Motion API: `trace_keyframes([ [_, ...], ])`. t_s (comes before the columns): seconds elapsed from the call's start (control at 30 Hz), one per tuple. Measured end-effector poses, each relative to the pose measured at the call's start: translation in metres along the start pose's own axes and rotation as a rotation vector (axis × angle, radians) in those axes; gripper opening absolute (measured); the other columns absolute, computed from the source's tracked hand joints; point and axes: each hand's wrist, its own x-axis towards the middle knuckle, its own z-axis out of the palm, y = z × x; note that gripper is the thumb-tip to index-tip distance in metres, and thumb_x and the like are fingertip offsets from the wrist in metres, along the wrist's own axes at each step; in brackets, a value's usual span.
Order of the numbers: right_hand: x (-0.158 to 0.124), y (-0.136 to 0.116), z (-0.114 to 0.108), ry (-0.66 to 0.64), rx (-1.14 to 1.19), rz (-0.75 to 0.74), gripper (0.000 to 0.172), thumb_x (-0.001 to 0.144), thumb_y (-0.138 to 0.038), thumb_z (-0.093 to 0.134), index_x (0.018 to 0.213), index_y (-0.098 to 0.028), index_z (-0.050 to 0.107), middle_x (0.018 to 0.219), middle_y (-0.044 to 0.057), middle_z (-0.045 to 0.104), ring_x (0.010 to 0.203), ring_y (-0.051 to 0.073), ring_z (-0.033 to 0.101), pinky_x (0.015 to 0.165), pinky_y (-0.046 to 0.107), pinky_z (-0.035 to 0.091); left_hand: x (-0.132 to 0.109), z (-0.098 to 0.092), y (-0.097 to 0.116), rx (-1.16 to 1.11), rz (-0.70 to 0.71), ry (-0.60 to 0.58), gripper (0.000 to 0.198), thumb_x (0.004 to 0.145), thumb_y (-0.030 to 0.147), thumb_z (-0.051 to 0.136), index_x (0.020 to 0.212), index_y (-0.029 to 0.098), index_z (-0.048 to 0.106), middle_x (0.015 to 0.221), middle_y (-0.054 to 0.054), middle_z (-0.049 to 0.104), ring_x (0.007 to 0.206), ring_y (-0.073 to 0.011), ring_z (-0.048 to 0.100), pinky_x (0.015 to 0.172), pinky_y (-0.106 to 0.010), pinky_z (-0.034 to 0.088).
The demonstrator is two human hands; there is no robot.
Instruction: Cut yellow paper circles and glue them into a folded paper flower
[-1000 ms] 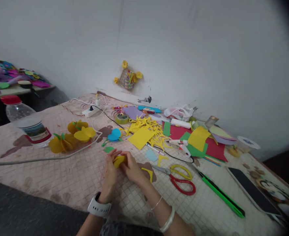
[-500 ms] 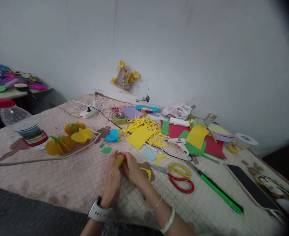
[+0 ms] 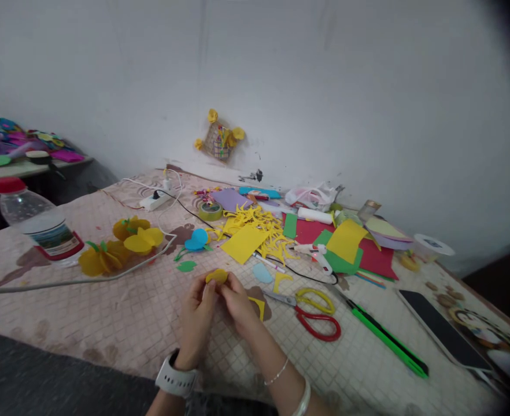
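Note:
A small yellow paper piece with a rounded edge (image 3: 216,276) is pinched between my two hands above the table's front middle. My left hand (image 3: 198,306) grips it from the left, thumb on its near face. From the right, the fingers of my right hand (image 3: 236,301) close on its other side, partly hidden. Close by on the right are a yellow paper offcut (image 3: 258,307) and scissors (image 3: 311,312) with one red and one yellow handle. Beyond my hands lie a green paper leaf (image 3: 187,266), a blue paper flower (image 3: 196,240) and a yellow paper sheet (image 3: 244,244).
Yellow paper flowers (image 3: 107,257) and a red-capped bottle (image 3: 49,225) stand at left, near a grey cable (image 3: 64,283). At right are a green utility knife (image 3: 389,340), a phone (image 3: 441,329) and a glue gun (image 3: 318,254). Yellow scraps (image 3: 259,222) are piled behind.
The yellow piece has turned from a narrow folded-looking edge to show a broad rounded face, raised a little between my fingers. Both hands have shifted slightly and their fingertips have opened around it.

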Motion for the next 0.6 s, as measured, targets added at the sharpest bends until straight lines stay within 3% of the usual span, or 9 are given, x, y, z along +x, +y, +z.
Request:
trace_keyframes([
  [0.07,-0.001,0.001,-0.001,0.017,-0.04,-0.036,0.015,0.084,-0.02,0.047,0.098,-0.021,0.051,0.103,0.007,0.065,0.098,0.02,0.061,0.089,0.037,0.049,0.003,-0.003,-0.002,0.046,0.026,-0.012,0.026,0.089,0.038,0.057,0.102,0.016,0.063,0.103,-0.006,0.067,0.097,-0.0208,0.063,0.09,-0.043,0.049],
  [0.2,-0.004,0.001,-0.002,0.026,-0.118,-0.112,0.041,0.082,-0.01,0.049,0.121,-0.021,0.046,0.133,0.01,0.052,0.124,0.019,0.047,0.109,0.04,0.033,0.005,-0.007,-0.008,0.119,0.054,-0.03,0.027,0.089,0.035,0.058,0.108,0.015,0.061,0.109,-0.007,0.064,0.099,-0.0212,0.061,0.089,-0.045,0.049],
  [0.43,-0.012,0.001,0.007,0.02,-0.175,-0.134,0.021,0.088,-0.015,0.045,0.108,-0.022,0.045,0.107,0.008,0.062,0.096,0.019,0.062,0.086,0.037,0.051,0.003,0.003,-0.022,0.135,0.039,0.051,0.035,0.09,0.035,0.058,0.119,0.017,0.056,0.125,-0.009,0.057,0.113,-0.0256,0.056,0.095,-0.051,0.046],
  [0.6,-0.012,-0.002,0.007,0.016,-0.231,-0.196,0.021,0.092,-0.02,0.043,0.113,-0.02,0.044,0.117,0.013,0.054,0.109,0.021,0.053,0.096,0.04,0.044,0.005,0.007,-0.022,0.124,-0.001,0.047,0.032,0.09,0.036,0.056,0.116,0.016,0.058,0.12,-0.009,0.06,0.108,-0.0238,0.059,0.092,-0.048,0.048],
])
